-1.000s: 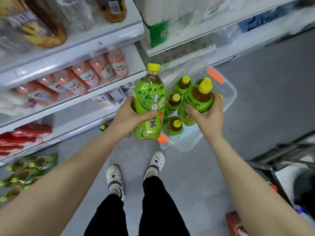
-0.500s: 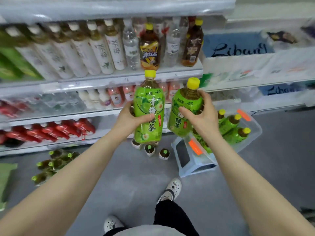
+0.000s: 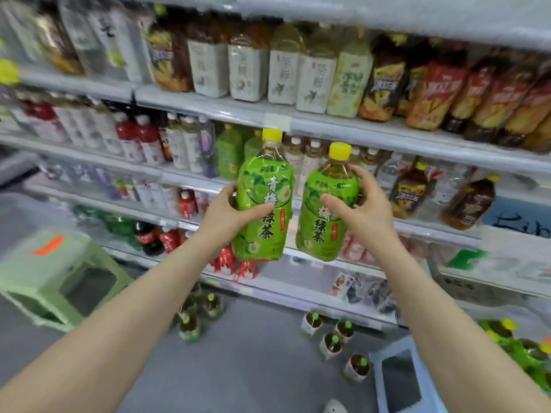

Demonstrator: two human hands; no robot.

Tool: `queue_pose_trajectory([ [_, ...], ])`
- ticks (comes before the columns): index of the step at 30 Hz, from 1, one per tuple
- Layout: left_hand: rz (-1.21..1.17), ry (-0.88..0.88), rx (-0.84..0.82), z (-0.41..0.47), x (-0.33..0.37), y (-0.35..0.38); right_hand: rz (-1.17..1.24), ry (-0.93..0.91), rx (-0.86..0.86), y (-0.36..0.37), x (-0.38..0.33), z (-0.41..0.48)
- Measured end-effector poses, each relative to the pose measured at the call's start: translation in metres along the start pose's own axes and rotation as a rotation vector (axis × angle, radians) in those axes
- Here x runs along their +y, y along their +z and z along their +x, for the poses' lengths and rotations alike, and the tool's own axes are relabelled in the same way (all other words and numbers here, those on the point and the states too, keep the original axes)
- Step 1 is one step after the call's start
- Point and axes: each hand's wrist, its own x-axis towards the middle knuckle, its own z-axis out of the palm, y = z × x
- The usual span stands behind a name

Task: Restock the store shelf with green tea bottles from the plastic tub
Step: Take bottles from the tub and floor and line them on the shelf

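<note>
My left hand [image 3: 228, 214] grips one green tea bottle [image 3: 264, 201] with a yellow cap, held upright. My right hand [image 3: 362, 205] grips a second green tea bottle [image 3: 325, 210] beside it, tilted slightly. Both bottles are raised in front of the middle shelf [image 3: 387, 144], where two similar green bottles [image 3: 229, 153] stand at the back. The plastic tub [image 3: 396, 380] sits on the floor at the lower right, with more green bottles [image 3: 518, 344] in it.
Shelves packed with drink bottles fill the view ahead. A pale green stool [image 3: 56, 281] stands at the left. Several small bottles [image 3: 334, 341] stand on the grey floor below the lowest shelf. A white shoe tip [image 3: 334, 408] shows at the bottom.
Both hands have lifted their bottles from over the tub up to shelf height. The view has swung up and left, so the tub now lies at the lower right corner.
</note>
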Motion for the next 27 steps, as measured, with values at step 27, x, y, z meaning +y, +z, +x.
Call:
queue_pose_trajectory([
  [27,-0.018,0.342,0.318,0.218,0.197,-0.227,0.304,-0.492,-0.106,0.168,-0.319,0.369],
])
